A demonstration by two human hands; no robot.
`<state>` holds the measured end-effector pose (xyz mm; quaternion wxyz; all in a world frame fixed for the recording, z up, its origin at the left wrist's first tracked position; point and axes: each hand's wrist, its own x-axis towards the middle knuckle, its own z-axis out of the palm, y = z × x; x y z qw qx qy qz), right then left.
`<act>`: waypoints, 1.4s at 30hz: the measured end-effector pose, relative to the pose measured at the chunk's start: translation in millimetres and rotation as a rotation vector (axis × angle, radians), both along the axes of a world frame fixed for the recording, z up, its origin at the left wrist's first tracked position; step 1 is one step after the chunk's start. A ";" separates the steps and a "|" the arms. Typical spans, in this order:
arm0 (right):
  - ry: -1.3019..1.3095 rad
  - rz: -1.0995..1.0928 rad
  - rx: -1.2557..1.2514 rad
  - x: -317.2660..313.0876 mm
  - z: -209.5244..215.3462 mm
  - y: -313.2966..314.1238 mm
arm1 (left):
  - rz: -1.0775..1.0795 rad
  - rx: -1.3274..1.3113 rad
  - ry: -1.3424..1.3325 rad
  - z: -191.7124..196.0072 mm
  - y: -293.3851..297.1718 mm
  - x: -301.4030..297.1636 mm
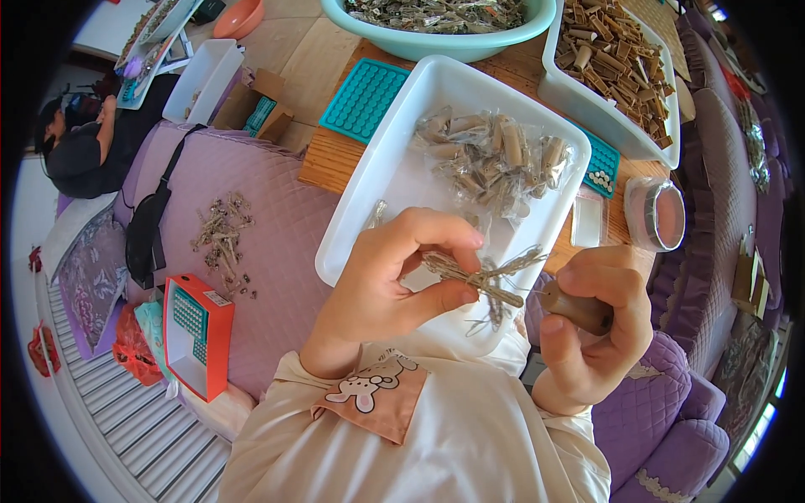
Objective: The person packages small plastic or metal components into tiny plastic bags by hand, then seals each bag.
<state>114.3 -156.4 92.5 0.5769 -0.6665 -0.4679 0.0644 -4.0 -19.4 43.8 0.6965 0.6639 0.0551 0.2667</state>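
Observation:
My left hand (398, 281) pinches a bundle of dry, straw-like strands (495, 283) between thumb and fingertips. The strands cross in the middle and fan out on both sides like a bow. Close to its right, my right hand (616, 314) is closed around a short brown cylinder (579, 308). The cylinder's near end points at the bundle, with a small gap between them. A thin line shows by that end, too fine to make out. Both hands are over the near edge of a white plastic tray (352, 201). Inside it lies a heap of brown cylinders in clear wrappers (503, 151).
A teal basin (453, 49) of wrapped pieces and a white bin (549, 80) of brown pieces stand behind. Beside the tray are a teal mold (363, 101) and a tape roll (667, 216). Left, a purple sofa (277, 197) holds a red box (220, 348); another person (84, 155) sits beyond.

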 end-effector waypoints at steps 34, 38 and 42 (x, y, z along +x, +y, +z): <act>0.205 0.905 -0.353 74.5 -2.2 16.9 | 0.027 0.405 -0.280 16.5 -12.5 -4.7; 0.227 1.091 -0.314 71.5 -14.4 18.9 | 0.051 0.409 -0.245 19.5 -8.2 -2.5; 0.281 1.036 -0.335 64.3 -24.2 15.0 | 0.056 0.400 -0.120 18.2 -2.6 -4.5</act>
